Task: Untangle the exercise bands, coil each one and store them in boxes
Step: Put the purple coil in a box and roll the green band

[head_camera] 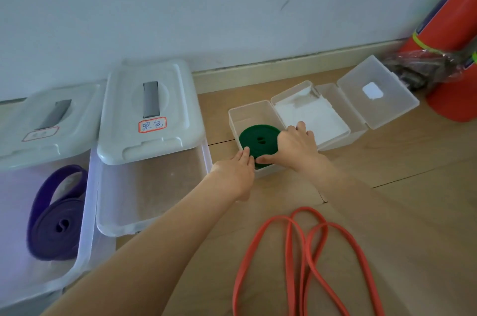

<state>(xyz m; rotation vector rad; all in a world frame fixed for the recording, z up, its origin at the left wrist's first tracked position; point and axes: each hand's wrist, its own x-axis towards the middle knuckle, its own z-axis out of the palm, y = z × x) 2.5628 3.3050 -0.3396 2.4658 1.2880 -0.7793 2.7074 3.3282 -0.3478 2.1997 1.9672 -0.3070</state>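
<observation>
Hands, left and right, hold the coiled dark-green rubber band inside the small clear plastic box. Storing step; next, release without uncoiling.

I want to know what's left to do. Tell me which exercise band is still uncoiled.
The orange band, lying in loose loops on the floor. The green band is a tight coil in its small box; the purple band is mostly coiled in the left bin.
</observation>
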